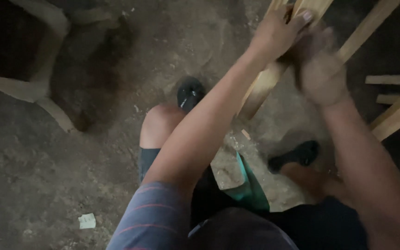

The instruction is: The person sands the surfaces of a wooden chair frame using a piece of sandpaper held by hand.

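Both hands, left hand (278,33) and right hand (321,69), grip a wooden leg (264,85) above dirt floor (47,176).

The person's left arm stretches forward and up across the middle of the view, nearly straight, with a striped short sleeve at the upper arm. The left hand (276,32) is at the top, its back toward the camera, the fingers (302,18) closed in a grip and one pale fingernail showing. The right arm comes from the lower right corner, the forearm bare, rising toward the same place. The right hand (321,74) is just beside the left hand, a little lower, blurred, its back turned to the camera; its fingers cannot be told clearly. The two hands are very near, perhaps touching.
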